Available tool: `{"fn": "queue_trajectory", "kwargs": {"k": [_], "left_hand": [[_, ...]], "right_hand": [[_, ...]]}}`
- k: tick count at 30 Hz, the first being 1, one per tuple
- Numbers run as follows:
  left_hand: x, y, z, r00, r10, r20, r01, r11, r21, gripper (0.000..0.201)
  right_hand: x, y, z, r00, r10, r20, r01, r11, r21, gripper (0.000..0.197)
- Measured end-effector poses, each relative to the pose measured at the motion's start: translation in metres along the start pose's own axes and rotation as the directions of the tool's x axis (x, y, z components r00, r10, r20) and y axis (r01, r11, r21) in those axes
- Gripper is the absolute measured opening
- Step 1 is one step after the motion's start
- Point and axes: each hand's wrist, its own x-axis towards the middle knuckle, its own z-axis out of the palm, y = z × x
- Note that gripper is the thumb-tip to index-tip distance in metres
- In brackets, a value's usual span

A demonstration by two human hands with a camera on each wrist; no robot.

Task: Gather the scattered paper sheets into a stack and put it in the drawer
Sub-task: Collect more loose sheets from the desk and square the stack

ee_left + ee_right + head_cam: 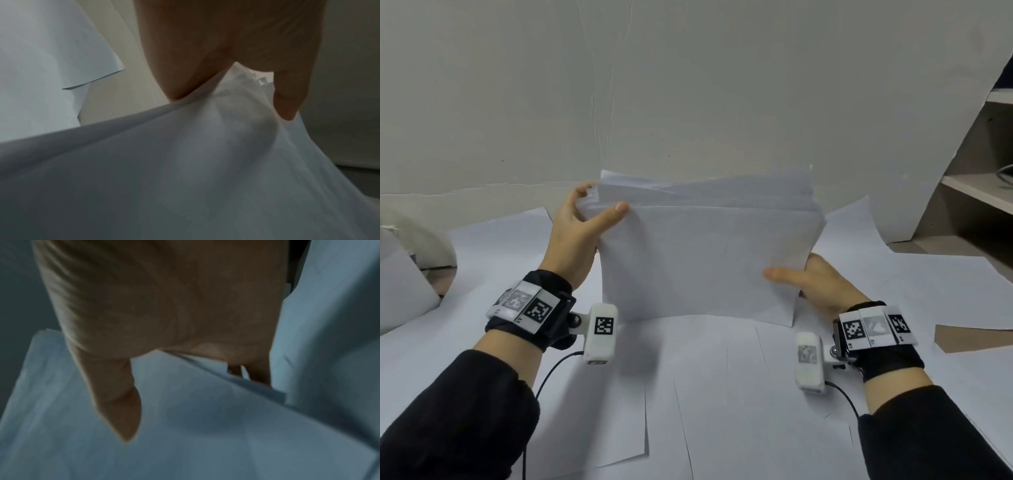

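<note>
Near the counter's far edge, the upright stack of white paper sheets (702, 253) is standing on its bottom edge, top edges uneven. The left hand (580, 236) is pinching its upper left corner, the right hand (815, 281) clamping its lower right side. Loosening both grips slightly and tapping it on the paper-covered counter (722, 394) should square it.

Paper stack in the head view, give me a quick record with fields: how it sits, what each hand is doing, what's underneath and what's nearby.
stack: paper stack held upright on its lower edge, top edges uneven
left hand: left hand grips the upper left corner, thumb in front
right hand: right hand grips the lower right edge, thumb in front
underneath: loose sheets lying flat and overlapping
nearby: shelf unit at the right, wall behind
drawer: not in view
</note>
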Motion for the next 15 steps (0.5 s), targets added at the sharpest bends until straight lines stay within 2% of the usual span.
{"fn": "queue_trajectory", "kwargs": {"k": [3, 5, 8, 11, 15], "left_hand": [[0.003, 0.008, 0.007, 0.997, 0.034, 0.063, -0.04, 0.995, 0.091, 0.057], [0.005, 0.011, 0.01, 0.994, 0.076, 0.08, -0.089, 0.978, 0.187, 0.054], [0.007, 0.015, 0.011, 0.993, 0.101, 0.067, -0.113, 0.973, 0.2, 0.05], [0.006, 0.018, 0.012, 0.992, 0.113, 0.058, -0.121, 0.977, 0.175, 0.047], [0.003, 0.013, 0.01, 0.987, 0.16, -0.001, -0.156, 0.964, 0.215, 0.054]], "right_hand": [[-0.001, 0.008, -0.009, 0.99, 0.114, 0.084, -0.086, 0.954, -0.288, 0.03], [-0.003, 0.004, -0.012, 0.991, 0.113, 0.071, -0.087, 0.95, -0.298, 0.029], [-0.005, -0.01, -0.009, 0.994, -0.069, -0.083, 0.057, 0.989, -0.136, 0.026], [-0.007, -0.027, -0.003, 0.926, -0.271, -0.262, 0.261, 0.963, -0.075, 0.017], [-0.008, -0.036, 0.012, 0.862, -0.374, -0.342, 0.365, 0.926, -0.093, 0.016]]}}
